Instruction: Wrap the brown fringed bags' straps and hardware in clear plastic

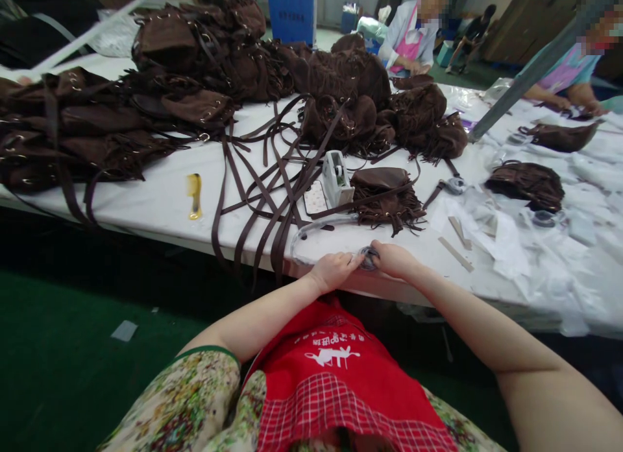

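Observation:
At the table's front edge, my left hand (333, 271) and my right hand (395, 260) are close together, fingers pinched on a small grey bundle wrapped in clear plastic (368, 258). What lies inside the wrap I cannot make out. From the left hand a clear plastic-covered strip (298, 243) loops over the tabletop. Just beyond my hands sits a dark brown fringed bag (387, 196), with a white tape dispenser (337, 183) at its left. Several long brown straps (272, 212) lie crossed to the left, some hanging over the edge.
Brown bags are heaped along the far side of the white table (165, 209). A yellow comb (195, 196) lies at left. White wrapping (559, 257) and another brown bag (526, 183) are at right, near a slanted grey pole (540, 66). Co-workers (411, 34) work across the table.

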`<action>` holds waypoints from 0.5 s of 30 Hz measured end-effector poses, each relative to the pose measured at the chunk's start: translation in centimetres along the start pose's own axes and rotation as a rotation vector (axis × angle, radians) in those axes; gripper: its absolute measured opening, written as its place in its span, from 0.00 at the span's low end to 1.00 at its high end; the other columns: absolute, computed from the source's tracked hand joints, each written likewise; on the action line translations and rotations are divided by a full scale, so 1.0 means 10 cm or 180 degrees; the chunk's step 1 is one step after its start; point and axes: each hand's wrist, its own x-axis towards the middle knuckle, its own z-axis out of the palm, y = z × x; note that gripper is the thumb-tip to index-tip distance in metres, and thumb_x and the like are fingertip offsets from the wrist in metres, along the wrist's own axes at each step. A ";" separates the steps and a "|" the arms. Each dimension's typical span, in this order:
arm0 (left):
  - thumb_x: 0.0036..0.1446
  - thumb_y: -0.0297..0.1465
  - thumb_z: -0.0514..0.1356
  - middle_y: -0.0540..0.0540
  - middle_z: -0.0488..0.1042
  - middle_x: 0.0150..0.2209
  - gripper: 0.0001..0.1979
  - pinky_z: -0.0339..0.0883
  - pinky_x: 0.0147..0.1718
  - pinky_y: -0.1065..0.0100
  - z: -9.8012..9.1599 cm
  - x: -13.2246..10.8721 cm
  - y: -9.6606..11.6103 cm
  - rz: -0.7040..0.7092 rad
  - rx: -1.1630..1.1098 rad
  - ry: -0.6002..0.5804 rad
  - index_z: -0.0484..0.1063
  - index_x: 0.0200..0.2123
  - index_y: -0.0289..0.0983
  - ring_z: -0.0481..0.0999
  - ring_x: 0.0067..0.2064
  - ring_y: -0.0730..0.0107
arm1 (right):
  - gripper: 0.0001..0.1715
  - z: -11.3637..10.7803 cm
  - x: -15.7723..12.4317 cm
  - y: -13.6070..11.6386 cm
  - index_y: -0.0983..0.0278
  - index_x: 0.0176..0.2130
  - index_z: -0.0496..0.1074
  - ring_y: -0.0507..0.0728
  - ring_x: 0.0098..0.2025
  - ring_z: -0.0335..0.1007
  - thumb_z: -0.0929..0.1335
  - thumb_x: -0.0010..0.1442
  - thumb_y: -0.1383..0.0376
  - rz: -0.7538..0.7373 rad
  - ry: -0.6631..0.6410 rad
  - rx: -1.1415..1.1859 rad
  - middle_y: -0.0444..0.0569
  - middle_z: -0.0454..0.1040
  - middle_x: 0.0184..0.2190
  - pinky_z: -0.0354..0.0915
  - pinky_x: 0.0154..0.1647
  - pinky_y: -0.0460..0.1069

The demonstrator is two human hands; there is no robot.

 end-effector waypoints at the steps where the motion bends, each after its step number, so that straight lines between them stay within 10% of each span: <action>1: 0.65 0.27 0.43 0.41 0.72 0.42 0.23 0.67 0.37 0.67 -0.01 -0.01 -0.06 0.0041 0.0084 -0.0024 0.53 0.63 0.40 0.73 0.43 0.64 | 0.14 -0.03 0.01 0.01 0.65 0.46 0.66 0.60 0.39 0.73 0.60 0.62 0.64 -0.0217 -0.0024 -0.0082 0.57 0.77 0.39 0.58 0.34 0.49; 7: 0.65 0.29 0.45 0.42 0.71 0.43 0.18 0.69 0.37 0.67 -0.07 0.05 -0.07 0.0341 0.0033 -0.0086 0.61 0.57 0.42 0.75 0.41 0.65 | 0.12 -0.10 0.04 0.05 0.61 0.43 0.70 0.59 0.39 0.72 0.60 0.62 0.66 -0.1274 0.0148 -0.0219 0.52 0.76 0.39 0.58 0.36 0.48; 15: 0.63 0.24 0.45 0.39 0.73 0.38 0.13 0.70 0.34 0.64 0.03 0.33 0.41 -0.0603 -0.0420 0.0029 0.66 0.44 0.33 0.77 0.37 0.62 | 0.14 0.13 0.06 0.04 0.67 0.42 0.70 0.58 0.42 0.69 0.65 0.57 0.63 0.0206 0.0654 0.0687 0.55 0.73 0.41 0.59 0.41 0.48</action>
